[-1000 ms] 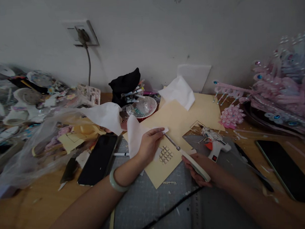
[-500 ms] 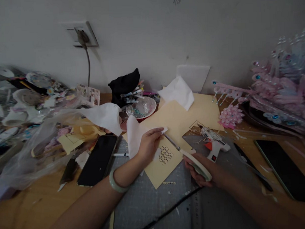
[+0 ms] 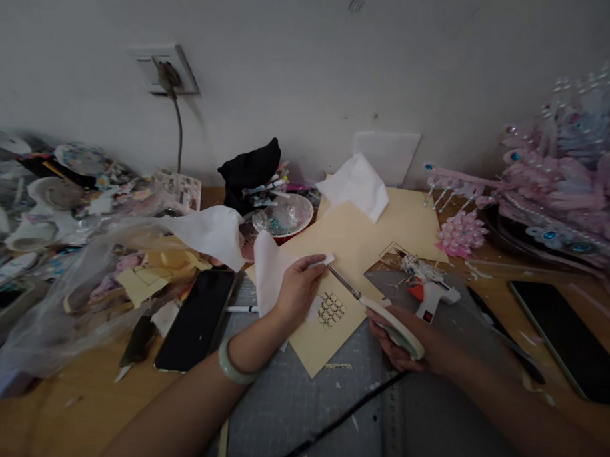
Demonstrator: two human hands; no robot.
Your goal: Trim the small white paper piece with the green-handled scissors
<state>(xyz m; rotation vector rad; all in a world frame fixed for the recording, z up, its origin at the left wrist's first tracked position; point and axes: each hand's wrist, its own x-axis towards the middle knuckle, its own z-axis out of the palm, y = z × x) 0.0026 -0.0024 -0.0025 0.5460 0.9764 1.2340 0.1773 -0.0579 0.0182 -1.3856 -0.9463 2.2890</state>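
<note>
Centrally, a small white paper piece (image 3: pixel 322 260) is pinched in the left hand (image 3: pixel 298 290), while the right hand (image 3: pixel 407 339) grips white-handled scissors (image 3: pixel 375 311) whose tips meet it. Beneath lies cream card (image 3: pixel 328 324) with a lattice drawing, on a grey cutting mat (image 3: pixel 311 401) over the wooden table (image 3: pixel 52 424). A black phone (image 3: pixel 195 319) sits left, a glue gun (image 3: pixel 430 287) right, against a white wall (image 3: pixel 429 64).

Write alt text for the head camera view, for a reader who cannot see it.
Over a cluttered craft desk, the left hand pinches a small white strip while the right hand holds white-handled scissors with the blades at the strip. Below lie a yellow card with a lattice drawing, a glue gun and a black phone.
</note>
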